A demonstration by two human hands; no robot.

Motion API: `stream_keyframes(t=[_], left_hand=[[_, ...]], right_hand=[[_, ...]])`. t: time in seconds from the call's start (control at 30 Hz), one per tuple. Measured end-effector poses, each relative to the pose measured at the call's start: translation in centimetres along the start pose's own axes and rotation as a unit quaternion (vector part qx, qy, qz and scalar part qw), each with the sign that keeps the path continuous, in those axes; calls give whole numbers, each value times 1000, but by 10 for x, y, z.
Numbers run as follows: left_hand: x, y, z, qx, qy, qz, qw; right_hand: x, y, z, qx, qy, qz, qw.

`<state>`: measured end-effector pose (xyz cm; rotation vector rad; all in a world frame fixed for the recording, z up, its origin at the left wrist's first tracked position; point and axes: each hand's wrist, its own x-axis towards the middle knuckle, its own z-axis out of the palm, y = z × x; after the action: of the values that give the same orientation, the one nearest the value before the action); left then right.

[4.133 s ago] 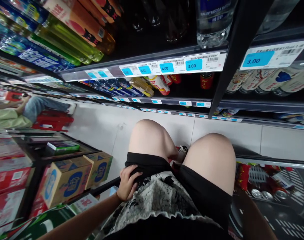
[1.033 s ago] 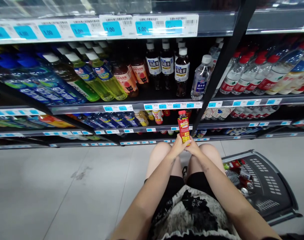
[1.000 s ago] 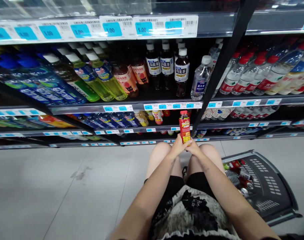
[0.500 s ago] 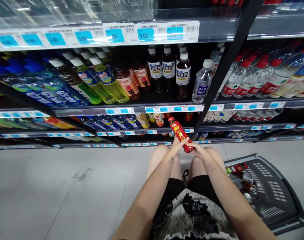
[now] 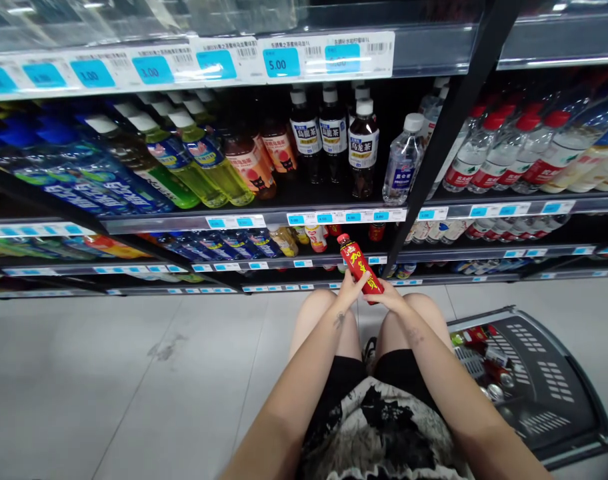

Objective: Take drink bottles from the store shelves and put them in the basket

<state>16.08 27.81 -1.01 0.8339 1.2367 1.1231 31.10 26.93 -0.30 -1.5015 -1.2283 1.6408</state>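
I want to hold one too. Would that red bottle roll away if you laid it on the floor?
Probably yes: the red bottle looks round and the floor is smooth tile, so it could roll. It seems stiff, undented where the left hand and right hand grip it. Tall and narrow, it may tip.

Bright, even store light; edges bend, slightly blurred.

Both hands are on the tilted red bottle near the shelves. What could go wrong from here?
1. The red bottle leans left, held only at its lower end by the left hand and right hand; it could slip and drop.
2. Its cap looks close to the shelf bottles; a swing might knock them.
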Motion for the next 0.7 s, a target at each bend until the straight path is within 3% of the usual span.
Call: stream_keyframes(t=[0.1, 0.27, 0.47, 0.6, 0.7], left_hand=[[0, 2, 1, 5, 5, -6, 1000], [1, 2, 0, 34, 2, -110, 993], [3, -2, -5, 59, 25, -173, 983], [13, -1, -8, 86, 46, -148, 984], [39, 4, -12, 117, 86, -101, 984]], right_hand=[[-1, 5, -1, -43, 16, -14, 999], [-2, 10, -2, -97, 8, -20, 995], [1, 18, -1, -202, -3, -9, 979], [5, 22, 1, -260, -15, 57, 964], [6, 22, 5, -315, -23, 101, 943]])
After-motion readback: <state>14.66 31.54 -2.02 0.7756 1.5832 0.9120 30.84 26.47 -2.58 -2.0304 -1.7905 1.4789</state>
